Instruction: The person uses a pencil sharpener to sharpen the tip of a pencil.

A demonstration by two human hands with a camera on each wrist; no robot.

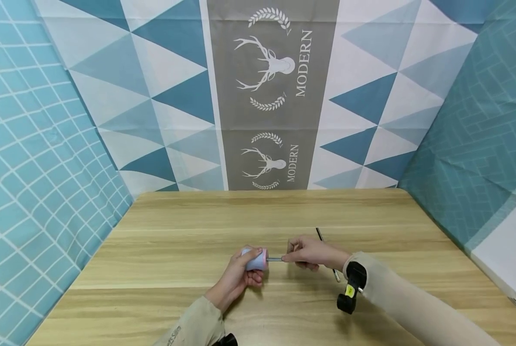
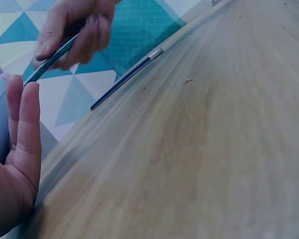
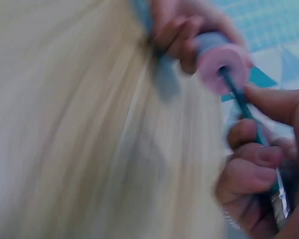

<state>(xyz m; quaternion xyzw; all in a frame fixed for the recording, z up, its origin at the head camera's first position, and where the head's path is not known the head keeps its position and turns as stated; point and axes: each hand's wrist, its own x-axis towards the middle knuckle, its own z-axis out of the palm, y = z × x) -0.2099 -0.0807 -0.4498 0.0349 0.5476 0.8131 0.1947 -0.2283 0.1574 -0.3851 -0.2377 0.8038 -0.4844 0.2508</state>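
Note:
My left hand (image 1: 237,274) grips a small lilac-blue pencil sharpener (image 1: 253,262), a cylinder with a pink end. In the right wrist view that pink end (image 3: 213,74) has a round hole, and the tip of a dark teal pencil (image 3: 241,104) goes into it. The right hand (image 1: 313,252) pinches this pencil partway along its shaft, and its silvery band (image 3: 280,205) shows below the fingers. On the table behind the right hand lies a second dark pencil (image 1: 320,234), partly hidden by that hand in the head view.
The wooden table (image 1: 171,250) reaches back to a patterned cloth (image 1: 266,96). Small crumbs (image 2: 188,80) dot the wood. A tiled blue cloth (image 1: 37,144) hangs at the left, a darker one (image 1: 478,120) at the right. A black wrist camera (image 1: 353,283) sits on the right forearm.

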